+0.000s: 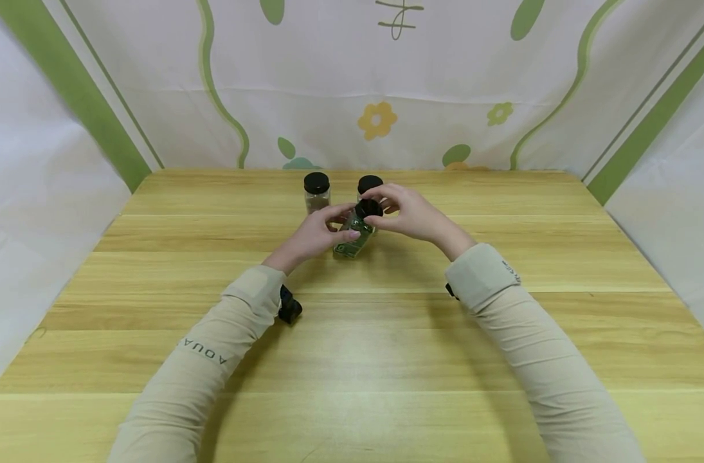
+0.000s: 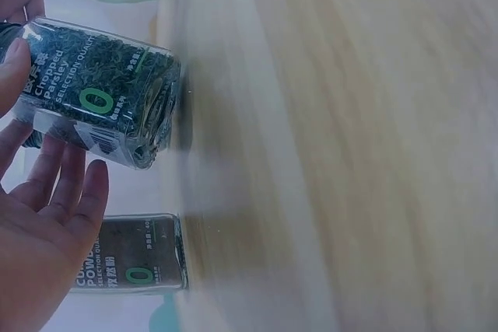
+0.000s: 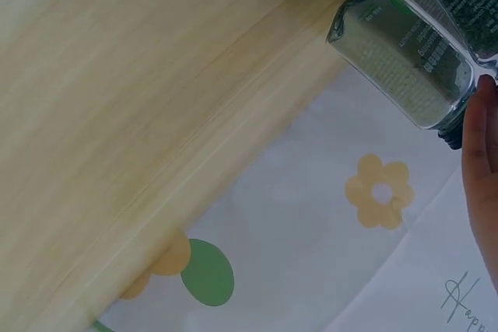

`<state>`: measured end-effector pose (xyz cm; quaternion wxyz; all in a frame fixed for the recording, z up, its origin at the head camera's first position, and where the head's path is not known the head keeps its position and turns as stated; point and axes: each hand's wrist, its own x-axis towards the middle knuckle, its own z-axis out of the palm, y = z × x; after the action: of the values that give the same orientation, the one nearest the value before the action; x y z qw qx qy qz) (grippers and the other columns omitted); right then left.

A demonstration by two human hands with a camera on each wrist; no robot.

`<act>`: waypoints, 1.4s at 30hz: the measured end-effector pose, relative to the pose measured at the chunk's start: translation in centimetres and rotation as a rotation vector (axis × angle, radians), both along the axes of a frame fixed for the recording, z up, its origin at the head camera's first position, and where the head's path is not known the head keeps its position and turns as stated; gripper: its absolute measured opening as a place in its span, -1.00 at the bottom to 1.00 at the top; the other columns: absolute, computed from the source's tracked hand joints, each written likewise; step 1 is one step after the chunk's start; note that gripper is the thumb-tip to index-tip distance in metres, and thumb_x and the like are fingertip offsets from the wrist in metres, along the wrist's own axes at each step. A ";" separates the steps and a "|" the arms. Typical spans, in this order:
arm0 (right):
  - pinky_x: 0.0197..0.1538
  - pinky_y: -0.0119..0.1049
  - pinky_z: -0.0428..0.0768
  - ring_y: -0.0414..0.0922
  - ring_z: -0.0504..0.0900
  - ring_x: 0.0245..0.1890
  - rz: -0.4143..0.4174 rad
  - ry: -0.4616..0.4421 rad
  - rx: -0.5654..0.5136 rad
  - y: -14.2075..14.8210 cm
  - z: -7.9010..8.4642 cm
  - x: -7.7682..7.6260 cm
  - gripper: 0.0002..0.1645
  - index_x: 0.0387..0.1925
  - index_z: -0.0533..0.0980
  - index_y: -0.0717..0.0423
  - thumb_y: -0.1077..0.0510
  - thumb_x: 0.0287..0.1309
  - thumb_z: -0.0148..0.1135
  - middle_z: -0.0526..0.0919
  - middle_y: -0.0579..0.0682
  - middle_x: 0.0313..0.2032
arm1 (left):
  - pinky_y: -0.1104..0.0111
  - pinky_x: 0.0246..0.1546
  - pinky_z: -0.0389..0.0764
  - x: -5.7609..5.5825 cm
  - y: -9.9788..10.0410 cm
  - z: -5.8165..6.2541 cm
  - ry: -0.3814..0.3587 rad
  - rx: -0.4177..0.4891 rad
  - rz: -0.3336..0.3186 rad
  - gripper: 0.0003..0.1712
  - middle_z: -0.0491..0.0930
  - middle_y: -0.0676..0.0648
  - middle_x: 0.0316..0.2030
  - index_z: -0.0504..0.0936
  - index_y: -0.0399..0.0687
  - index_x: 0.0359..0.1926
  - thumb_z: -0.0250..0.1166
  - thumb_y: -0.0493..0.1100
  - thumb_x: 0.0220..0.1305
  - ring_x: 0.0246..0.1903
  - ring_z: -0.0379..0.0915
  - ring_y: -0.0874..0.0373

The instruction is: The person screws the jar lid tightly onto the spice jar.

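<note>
A square glass jar labelled Chopped Parsley (image 1: 347,243), with dark green flakes inside, is tilted in front of two other jars in the head view. My left hand (image 1: 312,236) holds its body, the thumb on the near side; the left wrist view shows the fingers (image 2: 66,184) below the jar. At its black cap (image 1: 368,208) my right hand (image 1: 411,212) pinches with thumb and fingers. Behind the left hand stands a jar of brown powder (image 2: 128,258). A jar of pale contents (image 3: 408,60) stands behind the right fingers, partly hidden.
The wooden table (image 1: 357,360) reaches back to a white printed curtain (image 1: 328,77). White curtains also flank both sides. A black wrist camera (image 1: 290,307) sits under the left cuff, close over the tabletop.
</note>
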<state>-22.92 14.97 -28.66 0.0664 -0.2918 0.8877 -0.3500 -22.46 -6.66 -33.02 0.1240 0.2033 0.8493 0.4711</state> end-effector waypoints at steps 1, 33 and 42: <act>0.22 -0.05 0.50 0.05 0.51 0.09 -0.007 0.000 0.000 0.0 0.0 0.0 -0.45 0.21 0.41 0.17 0.09 0.23 0.25 0.51 0.15 0.11 | 0.09 0.23 0.41 0.0 0.0 0.0 -0.003 0.003 0.001 -0.28 0.37 -0.13 0.29 0.24 -0.02 0.41 0.27 -0.06 0.29 0.24 0.32 -0.02; 0.15 -0.01 0.52 0.03 0.50 0.09 0.014 -0.002 -0.028 0.5 -0.4 0.1 -0.38 0.30 0.33 0.08 0.12 0.21 0.19 0.48 0.12 0.13 | 0.10 0.22 0.42 0.2 0.2 0.0 -0.010 0.032 0.018 -0.29 0.41 -0.14 0.24 0.26 -0.02 0.41 0.27 -0.06 0.29 0.21 0.33 -0.02; 0.13 -0.03 0.52 -0.04 0.50 0.01 -0.014 0.010 -0.021 0.6 -0.4 -0.1 -0.49 0.21 0.42 0.10 0.08 0.25 0.21 0.55 0.09 0.02 | 0.10 0.24 0.40 0.2 0.3 0.1 -0.032 0.037 0.020 -0.27 0.38 -0.11 0.28 0.23 0.03 0.42 0.27 -0.04 0.28 0.23 0.31 0.00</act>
<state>-23.04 15.57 -29.10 0.0565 -0.2879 0.8863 -0.3583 -22.27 -6.41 -32.96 0.1293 0.1896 0.8404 0.4910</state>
